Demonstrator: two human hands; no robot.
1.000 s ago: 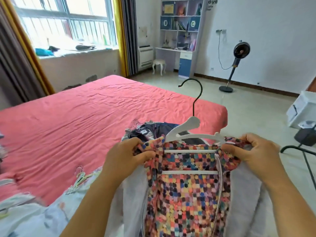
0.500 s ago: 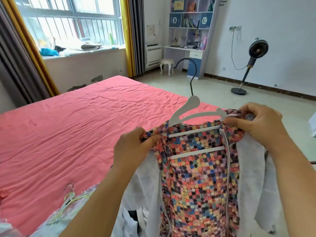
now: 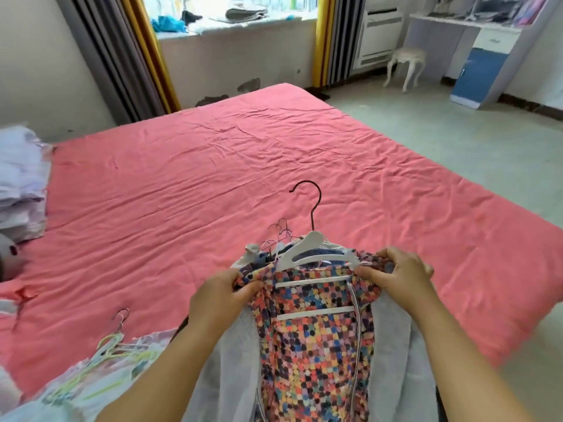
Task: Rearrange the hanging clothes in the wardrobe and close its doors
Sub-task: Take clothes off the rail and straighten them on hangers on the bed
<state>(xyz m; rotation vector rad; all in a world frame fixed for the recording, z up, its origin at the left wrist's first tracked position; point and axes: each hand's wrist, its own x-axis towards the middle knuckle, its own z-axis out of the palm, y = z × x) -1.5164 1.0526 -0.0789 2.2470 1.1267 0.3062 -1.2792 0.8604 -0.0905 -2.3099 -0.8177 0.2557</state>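
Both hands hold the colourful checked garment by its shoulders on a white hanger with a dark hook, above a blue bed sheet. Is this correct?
Not quite: the head view shows the bed sheet is pink-red, not blue. The rest holds: left hand and right hand grip the checked garment at its shoulders, on the white hanger with a dark hook.

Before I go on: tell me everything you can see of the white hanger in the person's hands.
The white hanger looks like plastic, with a dark metal hook standing upright over the pink bed. Its curved shoulders have a cut-out slot; two white crossbars show below. The checked multicoloured garment hangs on it. The left hand and right hand pinch the garment at the hanger's two shoulder ends.
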